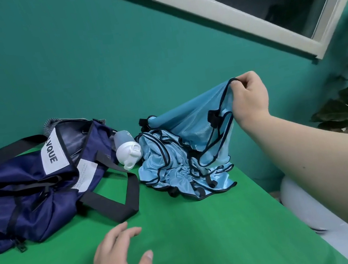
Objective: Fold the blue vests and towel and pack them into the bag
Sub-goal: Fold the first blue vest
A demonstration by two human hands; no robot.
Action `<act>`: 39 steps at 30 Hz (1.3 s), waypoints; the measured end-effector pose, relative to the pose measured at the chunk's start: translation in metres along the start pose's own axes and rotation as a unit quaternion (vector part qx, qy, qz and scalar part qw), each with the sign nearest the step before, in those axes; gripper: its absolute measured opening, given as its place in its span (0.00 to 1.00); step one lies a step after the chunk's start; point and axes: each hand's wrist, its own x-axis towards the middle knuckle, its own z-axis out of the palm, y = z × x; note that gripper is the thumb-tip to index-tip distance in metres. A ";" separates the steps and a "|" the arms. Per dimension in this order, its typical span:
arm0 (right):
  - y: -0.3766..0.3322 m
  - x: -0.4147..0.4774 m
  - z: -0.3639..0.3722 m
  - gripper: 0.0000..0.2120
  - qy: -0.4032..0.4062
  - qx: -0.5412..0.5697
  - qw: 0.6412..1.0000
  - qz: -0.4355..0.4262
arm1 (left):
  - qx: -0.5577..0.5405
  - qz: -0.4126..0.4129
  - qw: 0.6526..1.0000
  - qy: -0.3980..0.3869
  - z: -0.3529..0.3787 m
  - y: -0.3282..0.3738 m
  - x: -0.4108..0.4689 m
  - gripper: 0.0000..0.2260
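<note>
I've got the right hand (249, 97) up high on the right, thumb and fingers pinching the black-trimmed edge of one blue vest (191, 117). That vest is stretched taut, its long axis running on a diagonal from the hand down and left to the heap of vests (175, 169) crumpled on the green table (211, 241). Left hand (119, 262) is low and near me, fingers spread and relaxed, holding nothing, over the tabletop. The navy bag (28, 192) lies slumped on the left, long side running left to right, mouth open toward the heap. Between bag and heap, a bottle (128, 150) lies on its side, white cap pointing toward me.
</note>
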 end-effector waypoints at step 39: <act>0.076 -0.136 0.052 0.15 -0.380 -0.264 0.887 0.013 | 0.011 -0.016 1.000 -0.015 -0.010 0.001 -0.013 0.14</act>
